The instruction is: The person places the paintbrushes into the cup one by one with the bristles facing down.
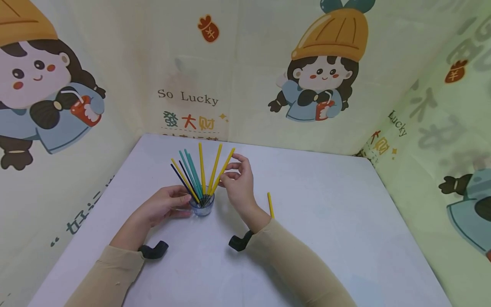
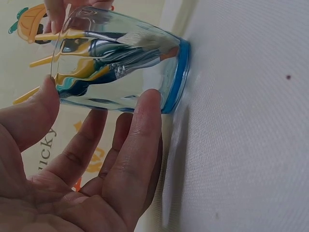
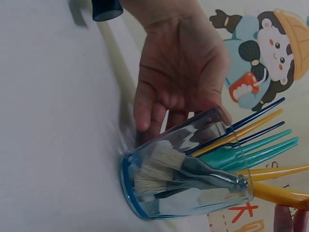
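A clear glass cup (image 1: pixel 202 209) with a blue base stands upright on the white table. Several paintbrushes lean in it, bristles down, with yellow, teal (image 1: pixel 193 170) and dark blue handles. My left hand (image 1: pixel 165 205) holds the cup from the left, thumb near the rim and fingers along its side. On the right, my right hand (image 1: pixel 239 181) pinches the handle of the rightmost yellow paintbrush (image 1: pixel 223 170); its lower end is inside the cup. Pale bristles (image 3: pixel 155 166) show through the glass in the right wrist view.
Another yellow stick-like handle (image 1: pixel 270 204) lies on the table (image 1: pixel 326 221) beyond my right wrist, which hides its near end. Cream sheets printed with cartoon figures (image 1: pixel 320 85) wall the table at the back and both sides. Each wrist wears a black mount (image 1: pixel 154 250).
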{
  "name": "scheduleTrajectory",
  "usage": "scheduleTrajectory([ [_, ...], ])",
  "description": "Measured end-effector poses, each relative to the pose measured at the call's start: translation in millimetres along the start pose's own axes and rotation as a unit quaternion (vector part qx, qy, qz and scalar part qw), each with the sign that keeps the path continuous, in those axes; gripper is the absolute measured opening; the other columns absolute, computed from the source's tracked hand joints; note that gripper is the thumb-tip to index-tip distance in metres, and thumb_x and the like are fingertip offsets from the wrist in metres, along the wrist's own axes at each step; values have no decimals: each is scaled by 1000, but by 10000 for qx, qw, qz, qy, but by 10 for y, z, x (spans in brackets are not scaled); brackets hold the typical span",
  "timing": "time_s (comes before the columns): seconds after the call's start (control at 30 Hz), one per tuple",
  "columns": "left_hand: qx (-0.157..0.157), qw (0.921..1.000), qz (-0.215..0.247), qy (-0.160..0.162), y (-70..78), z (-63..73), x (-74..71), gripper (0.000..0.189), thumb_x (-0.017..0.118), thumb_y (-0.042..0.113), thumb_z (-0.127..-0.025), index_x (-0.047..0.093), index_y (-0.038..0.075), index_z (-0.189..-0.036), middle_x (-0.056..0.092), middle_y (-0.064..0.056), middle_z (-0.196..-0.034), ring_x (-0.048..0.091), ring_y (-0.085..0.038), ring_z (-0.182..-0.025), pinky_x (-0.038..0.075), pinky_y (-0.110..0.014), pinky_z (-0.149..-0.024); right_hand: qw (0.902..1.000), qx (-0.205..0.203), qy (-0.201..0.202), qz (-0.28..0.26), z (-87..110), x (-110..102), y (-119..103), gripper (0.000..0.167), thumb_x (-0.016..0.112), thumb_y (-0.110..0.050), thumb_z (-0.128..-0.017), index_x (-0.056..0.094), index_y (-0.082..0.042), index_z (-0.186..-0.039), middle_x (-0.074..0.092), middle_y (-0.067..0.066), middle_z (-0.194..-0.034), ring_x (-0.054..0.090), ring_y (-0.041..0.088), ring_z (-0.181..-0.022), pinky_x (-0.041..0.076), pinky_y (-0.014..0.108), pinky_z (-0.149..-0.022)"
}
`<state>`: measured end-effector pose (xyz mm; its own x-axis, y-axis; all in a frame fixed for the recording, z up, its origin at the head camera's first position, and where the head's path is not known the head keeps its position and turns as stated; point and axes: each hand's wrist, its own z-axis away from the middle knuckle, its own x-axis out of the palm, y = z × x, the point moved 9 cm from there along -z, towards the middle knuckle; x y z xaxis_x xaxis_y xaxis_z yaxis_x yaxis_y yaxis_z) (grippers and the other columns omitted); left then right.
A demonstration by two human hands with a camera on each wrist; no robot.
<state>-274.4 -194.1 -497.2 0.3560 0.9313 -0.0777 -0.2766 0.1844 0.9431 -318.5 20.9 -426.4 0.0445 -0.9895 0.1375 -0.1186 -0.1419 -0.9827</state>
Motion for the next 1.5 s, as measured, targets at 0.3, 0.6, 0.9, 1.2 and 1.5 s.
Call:
scheduleTrajectory([
  [0.3, -107, 9999, 26, 90, -32, -7, -39, 53, 71, 26, -106, 55, -2, -149, 70, -17, -135, 68, -23, -114, 66, -43, -99, 9989, 59, -317, 340, -14, 73, 71, 63, 70, 11, -95, 57, -21, -147, 63, 10, -112, 75, 32, -92, 70, 44, -81],
  [0.6, -126, 9998, -5, 126, -45, -20, -47, 54, 72, 27, -105, 56, -1, -148, 70, -17, -136, 69, -23, -115, 66, -44, -99, 9958, 403, -430, 703, 13, 31, 161, 58, 72, 3, -98, 60, -24, -148, 71, 12, -123, 75, 46, -110, 69, 44, -85],
  [0.9, -100, 9999, -8, 102, -42, -17, -47, 54, 72, 27, -105, 56, -1, -148, 70, -17, -135, 69, -23, -115, 66, -43, -99, 9948, 509, -383, 793, 26, -45, 201, 58, 71, 1, -100, 58, -25, -149, 72, 12, -127, 76, 42, -112, 69, 40, -84],
  [1.2, -70, 9999, -27, 104, -31, -3, -39, 54, 71, 26, -105, 55, -2, -148, 70, -18, -135, 68, -24, -115, 66, -43, -99, 9936, 671, -385, 821, 56, -137, 222, 59, 70, 0, -100, 55, -27, -151, 69, 18, -135, 75, 44, -115, 69, 40, -85],
  [1.5, -87, 9999, -37, 125, -36, 2, -35, 53, 71, 26, -106, 55, -2, -148, 69, -19, -135, 68, -23, -115, 66, -43, -99, 9930, 780, -340, 814, 92, -263, 244, 59, 69, -1, -101, 54, -28, -151, 67, 21, -140, 74, 45, -118, 69, 39, -83],
])
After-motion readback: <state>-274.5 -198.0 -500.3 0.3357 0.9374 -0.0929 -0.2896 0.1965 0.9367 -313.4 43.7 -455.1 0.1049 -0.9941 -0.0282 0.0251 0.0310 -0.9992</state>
